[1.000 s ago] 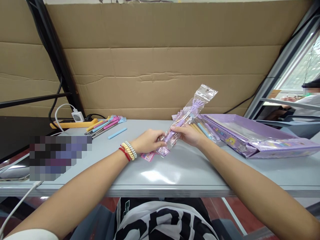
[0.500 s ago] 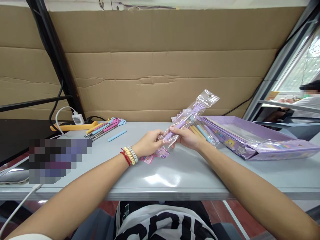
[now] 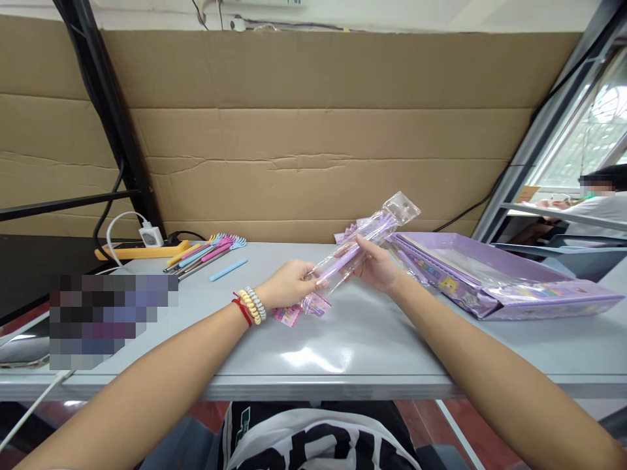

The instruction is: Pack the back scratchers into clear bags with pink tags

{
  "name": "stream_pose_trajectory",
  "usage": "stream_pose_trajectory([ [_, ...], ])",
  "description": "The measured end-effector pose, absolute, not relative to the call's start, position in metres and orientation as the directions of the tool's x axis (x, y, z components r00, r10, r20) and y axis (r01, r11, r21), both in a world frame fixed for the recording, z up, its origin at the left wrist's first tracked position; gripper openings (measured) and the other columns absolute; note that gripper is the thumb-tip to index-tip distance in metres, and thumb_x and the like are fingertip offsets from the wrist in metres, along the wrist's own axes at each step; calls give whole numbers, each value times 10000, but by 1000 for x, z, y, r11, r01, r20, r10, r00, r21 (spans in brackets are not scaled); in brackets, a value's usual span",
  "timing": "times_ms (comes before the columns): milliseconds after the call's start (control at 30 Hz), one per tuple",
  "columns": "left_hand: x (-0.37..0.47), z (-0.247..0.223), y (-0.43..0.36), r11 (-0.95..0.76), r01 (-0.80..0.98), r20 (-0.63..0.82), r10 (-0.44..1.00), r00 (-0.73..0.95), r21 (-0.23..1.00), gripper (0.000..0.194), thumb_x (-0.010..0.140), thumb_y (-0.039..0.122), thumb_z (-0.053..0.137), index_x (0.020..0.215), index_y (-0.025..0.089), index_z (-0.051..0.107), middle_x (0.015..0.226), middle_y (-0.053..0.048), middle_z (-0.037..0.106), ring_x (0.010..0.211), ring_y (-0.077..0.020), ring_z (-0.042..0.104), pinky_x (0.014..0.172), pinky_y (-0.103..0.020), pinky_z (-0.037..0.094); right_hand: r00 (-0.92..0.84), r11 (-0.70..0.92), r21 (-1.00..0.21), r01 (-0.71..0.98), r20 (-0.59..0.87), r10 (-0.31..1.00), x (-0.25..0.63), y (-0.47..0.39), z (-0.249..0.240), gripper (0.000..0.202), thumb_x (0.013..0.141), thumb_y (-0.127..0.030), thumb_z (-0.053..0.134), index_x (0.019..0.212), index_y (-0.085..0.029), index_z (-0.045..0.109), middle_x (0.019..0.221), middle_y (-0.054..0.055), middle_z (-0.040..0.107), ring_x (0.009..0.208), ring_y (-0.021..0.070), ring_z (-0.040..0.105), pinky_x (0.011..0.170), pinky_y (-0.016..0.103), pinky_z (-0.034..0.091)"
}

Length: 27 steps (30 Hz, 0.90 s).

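Observation:
A clear plastic bag [image 3: 402,207] with a lilac back scratcher [image 3: 341,261] inside is held slantwise above the table, its top flap pointing up and to the right. My left hand [image 3: 288,284] pinches the lower end between thumb and fingers. Around the middle, my right hand [image 3: 381,266] grips the same bag, thumb on top and the other fingers partly hidden behind. Under the left hand lie pink printed cards [image 3: 316,304] on the tabletop. More bagged lilac pieces [image 3: 353,228] are partly covered behind the held bag.
A purple open box [image 3: 490,303] holding clear plastic stands at right. Back left lie several coloured back scratchers [image 3: 210,254] and a loose blue handle [image 3: 228,270]. A yellow power strip [image 3: 132,251] with a white charger is farther left. Cardboard [image 3: 304,130] walls the back. Another person sits far right.
The bag with the back scratcher has tipped slightly lower at its top end. My right hand has shifted a little to the right along it; the left still pinches the lower end.

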State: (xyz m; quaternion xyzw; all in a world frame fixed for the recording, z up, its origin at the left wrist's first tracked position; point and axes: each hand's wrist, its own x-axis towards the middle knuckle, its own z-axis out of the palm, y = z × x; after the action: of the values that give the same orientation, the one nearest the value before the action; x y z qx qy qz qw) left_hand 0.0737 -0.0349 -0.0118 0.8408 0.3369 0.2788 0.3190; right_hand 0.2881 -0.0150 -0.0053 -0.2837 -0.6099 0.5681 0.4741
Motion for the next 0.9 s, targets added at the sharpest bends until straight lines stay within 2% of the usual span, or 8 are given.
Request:
stream_pose_trajectory([
  [133,73,-10,-37,-573,429,256,760,598,699,274,748,414,564,773,146,619,549,39,490,498,-96,417,460,-208,290,-285,231,-954,-189,278,917,290,-10,-6,313,689,-482,694,686,-173,644,589,11,622,454,124,560,436,260,499],
  [333,70,-11,-33,-583,431,239,744,623,689,256,761,398,562,742,145,600,602,30,502,533,-94,436,476,-211,307,-280,237,-961,-144,269,921,291,-6,-8,282,686,-419,729,685,-162,612,561,2,601,446,117,547,423,250,497],
  [467,65,-14,-27,-487,343,160,731,663,804,456,733,394,634,1100,147,523,623,56,476,523,-93,443,472,-217,327,-245,250,-960,-129,275,930,294,-5,-7,275,689,-397,732,684,-158,596,577,-9,582,449,106,528,412,251,483],
  [600,60,-12,-25,-347,154,140,688,712,925,640,715,211,582,1314,179,359,776,-9,614,586,-106,522,532,-240,398,-220,263,-954,-144,290,932,297,-5,-6,262,699,-384,722,678,-162,584,608,-10,578,474,98,524,429,244,470],
  [667,59,-10,-24,-322,94,157,671,725,942,654,682,149,484,1329,184,402,821,-40,659,607,-112,541,548,-246,409,-207,260,-953,-156,289,935,298,-6,-5,259,698,-384,721,673,-164,585,616,-9,576,481,96,525,432,238,464],
  [733,59,-8,-23,-303,59,163,653,740,951,629,629,142,412,1246,149,535,840,-69,684,622,-124,559,557,-258,421,-197,252,-952,-171,284,938,298,-6,-4,267,689,-391,726,666,-164,589,614,-12,567,481,96,528,431,237,463],
  [800,58,-8,-22,-278,50,147,641,753,959,603,576,139,397,1128,124,638,873,-88,696,658,-143,589,577,-272,440,-200,246,-952,-184,281,938,299,-6,-4,281,679,-403,734,659,-165,585,609,-15,557,478,98,531,433,242,467],
  [900,57,-9,-21,-254,103,87,640,763,962,660,519,83,426,1133,159,658,984,-88,696,716,-163,619,572,-269,452,-234,253,-952,-174,290,928,299,-6,-5,301,696,-430,720,651,-173,569,599,-14,554,476,104,528,442,253,472],
])
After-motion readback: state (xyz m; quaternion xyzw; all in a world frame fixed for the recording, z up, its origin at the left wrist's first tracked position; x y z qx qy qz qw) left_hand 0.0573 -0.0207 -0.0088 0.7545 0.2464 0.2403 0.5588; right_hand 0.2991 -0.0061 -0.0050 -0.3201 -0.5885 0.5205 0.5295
